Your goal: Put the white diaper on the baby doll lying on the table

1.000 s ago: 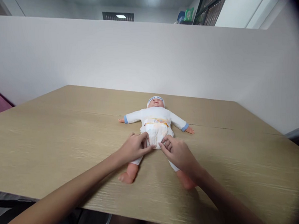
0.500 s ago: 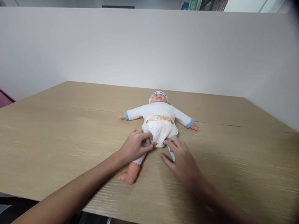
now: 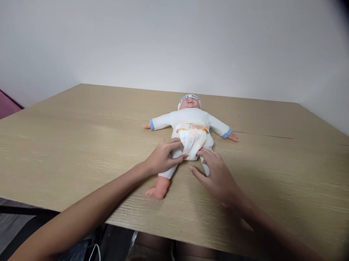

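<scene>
Head view — one doll [image 3: 191, 120], one diaper [image 3: 194, 139] pinched by left hand [image 3: 164, 158]; right hand [image 3: 219, 177] spread open.

A baby doll [image 3: 191, 122] is wearing a white suit with blue cuffs, a white diaper [image 3: 194, 140] with an orange-yellow patterned band, lying on a light wood-grain table [image 3: 75, 139].

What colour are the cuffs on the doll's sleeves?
Light blue, on white sleeves. The head view shows both cuffs of the doll.
</scene>
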Demonstrator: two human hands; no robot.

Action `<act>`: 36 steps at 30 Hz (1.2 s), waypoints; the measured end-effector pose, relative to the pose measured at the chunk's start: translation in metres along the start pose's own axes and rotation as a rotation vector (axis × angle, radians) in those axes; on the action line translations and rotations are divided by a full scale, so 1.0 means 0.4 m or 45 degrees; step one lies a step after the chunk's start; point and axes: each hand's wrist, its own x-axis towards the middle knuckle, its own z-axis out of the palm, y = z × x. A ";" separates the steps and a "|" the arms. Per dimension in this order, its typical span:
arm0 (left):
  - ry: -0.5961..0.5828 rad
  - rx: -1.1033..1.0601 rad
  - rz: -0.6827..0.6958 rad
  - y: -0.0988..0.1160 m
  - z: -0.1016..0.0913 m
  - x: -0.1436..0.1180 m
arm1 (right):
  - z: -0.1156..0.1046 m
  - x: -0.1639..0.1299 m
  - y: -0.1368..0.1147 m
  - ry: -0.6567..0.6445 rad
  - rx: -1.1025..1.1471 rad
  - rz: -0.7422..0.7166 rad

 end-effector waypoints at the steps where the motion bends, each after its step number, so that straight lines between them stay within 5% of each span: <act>1: -0.011 -0.013 0.005 0.000 -0.002 0.003 | -0.004 0.003 0.001 -0.009 0.014 0.029; 12: 0.056 -0.083 -0.045 0.005 -0.002 0.005 | -0.027 0.038 0.008 -0.067 0.129 0.253; 16: 0.056 -0.167 -0.198 0.000 0.004 0.007 | -0.027 0.035 0.007 -0.026 0.139 0.287; 26: 0.262 -0.554 -0.256 -0.012 0.038 0.002 | -0.053 0.028 0.019 0.138 0.191 0.352; 32: 0.279 -0.455 -0.379 -0.003 0.034 0.000 | -0.081 0.029 0.024 0.079 0.171 0.357; 36: 0.160 -0.252 -0.346 0.001 0.017 0.005 | -0.078 0.030 0.023 0.040 0.127 0.321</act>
